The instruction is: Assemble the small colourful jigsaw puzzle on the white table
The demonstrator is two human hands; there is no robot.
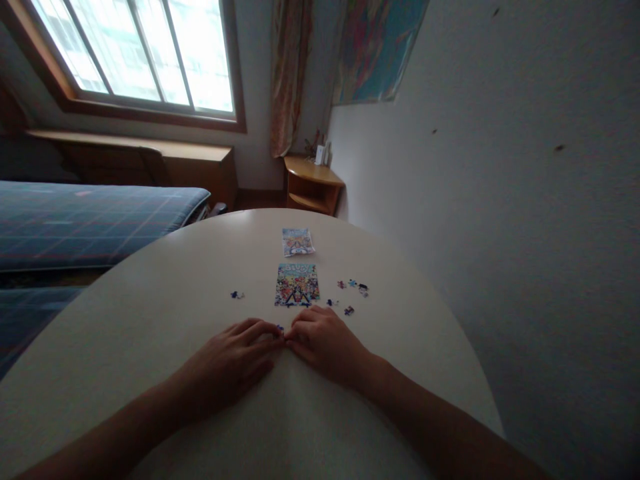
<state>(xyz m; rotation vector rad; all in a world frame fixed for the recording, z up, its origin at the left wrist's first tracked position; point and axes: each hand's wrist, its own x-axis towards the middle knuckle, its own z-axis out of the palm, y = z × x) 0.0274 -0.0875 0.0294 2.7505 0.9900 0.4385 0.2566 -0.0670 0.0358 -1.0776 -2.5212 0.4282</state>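
Both hands lie palm-down on the round white tabletop point(150, 307), close to its near edge, and their fingertips meet in the middle. The left hand point(235, 363) comes in from the lower left with its fingers stretched toward the right, and the right hand point(325, 343) comes in from the lower right with its fingers curled toward the left. Where the tips come together sits a small blue puzzle piece point(280, 327), only partly in view, touched by fingers of both hands. The grip of each hand is narrow, fingers drawn close together, but I cannot tell whether either one pinches the piece or only presses on it. Just beyond the hands lies a jigsaw puzzle point(297, 285), a colourful rectangle lying flat, mostly assembled, with a dark gap at its near edge. Farther on, apart from it, lies a printed card point(298, 241) in similar colours, turned slightly askew. A cluster of loose pieces point(353, 285) is scattered to the right of the puzzle, a single stray piece point(349, 310) lies near the right hand's knuckles, and a pair of pieces point(237, 295) sits to the puzzle's left. Past the tabletop stand a bed point(90, 223) with a blue plaid cover, a window point(140, 53), a curtain point(290, 73), a wooden corner shelf point(313, 183) and a map point(380, 47) on the wall
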